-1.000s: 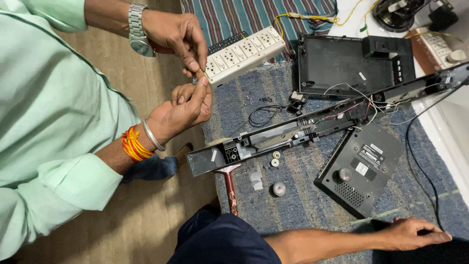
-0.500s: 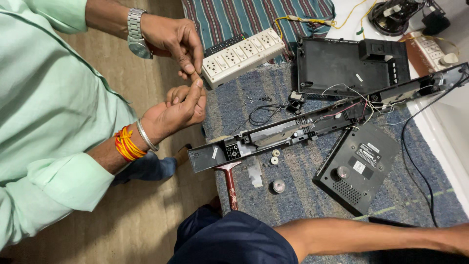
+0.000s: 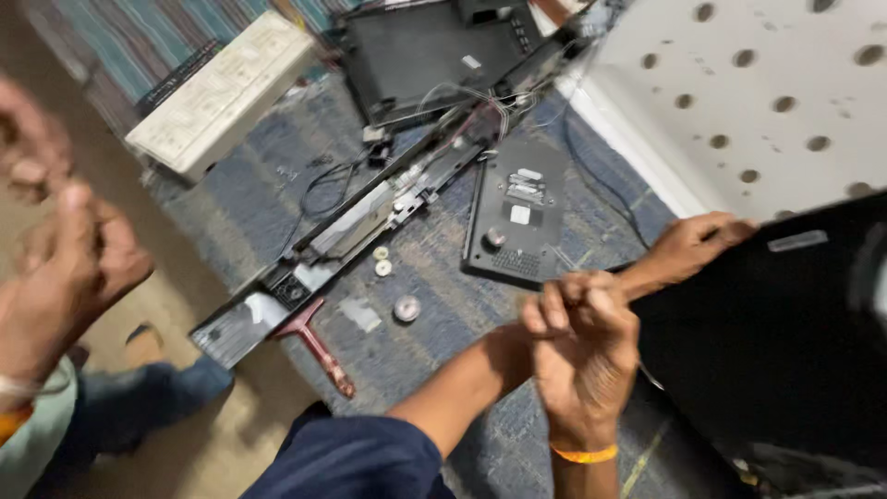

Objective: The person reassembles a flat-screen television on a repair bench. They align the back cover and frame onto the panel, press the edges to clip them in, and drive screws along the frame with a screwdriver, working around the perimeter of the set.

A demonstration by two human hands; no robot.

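A large black flat panel fills the lower right and sits tilted up off the rug. My left hand, on the arm in the navy sleeve, grips the panel's top left edge. My right hand, with an orange band at the wrist, is closed in a fist against the panel's left edge, and nothing shows inside it. At the left edge another person's hands are blurred and held close together above the wooden floor.
On the blue rug lie a long black strip with boards and wires, a square black cover, a red-handled tool, small round parts, a white power strip and a black housing. A white perforated sheet lies at the right.
The view has swung right and closer. My left hand has left the floor and taken the black panel's edge, my right fist has come into view, and the panel is now raised.
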